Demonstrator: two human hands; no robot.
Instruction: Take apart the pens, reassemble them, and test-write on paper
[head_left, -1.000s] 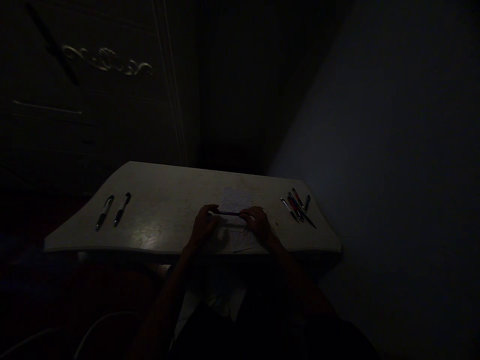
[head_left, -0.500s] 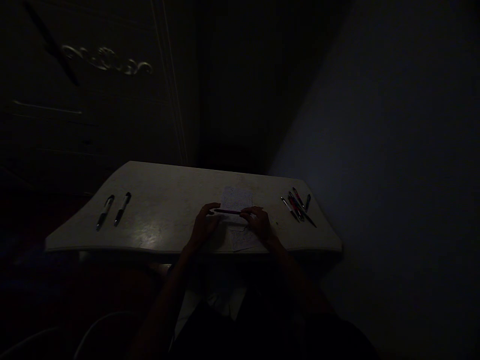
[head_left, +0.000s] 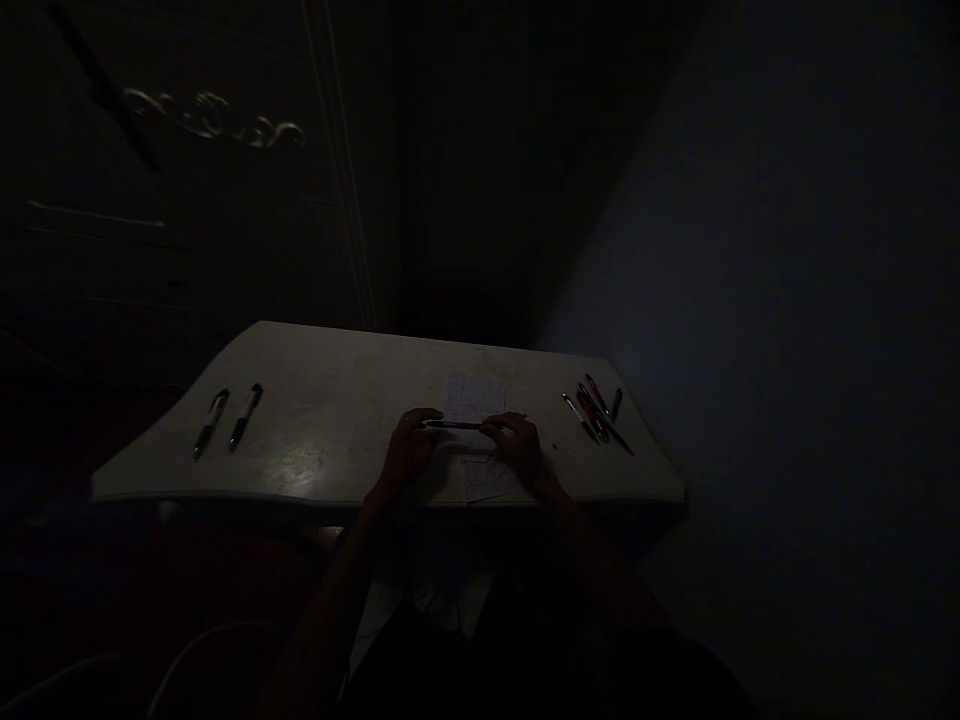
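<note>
Between my two hands a slim dark pen (head_left: 454, 425) is held level above the table. My left hand (head_left: 407, 445) pinches its left end, and my right hand (head_left: 516, 442) grips the right end with thumb and fingers. Under and behind the pen lies a pale sheet of paper (head_left: 474, 393) covered in fine marks. Nearer me, partly beneath my right hand, is a second marked sheet (head_left: 486, 482). Dim light hides the finer details of the pen.
The white table (head_left: 337, 380) has a curved front edge. Two black-and-white pens (head_left: 246, 417) (head_left: 211, 424) lie apart on the left. A loose pile of several pens (head_left: 596, 412) lies on the right, near the pale wall (head_left: 787, 350). A dark carved panel (head_left: 214, 115) stands behind at left.
My left fingers have closed onto the pen's left end, where they stood slightly more apart before. The pen and both hands stay in nearly the same place.
</note>
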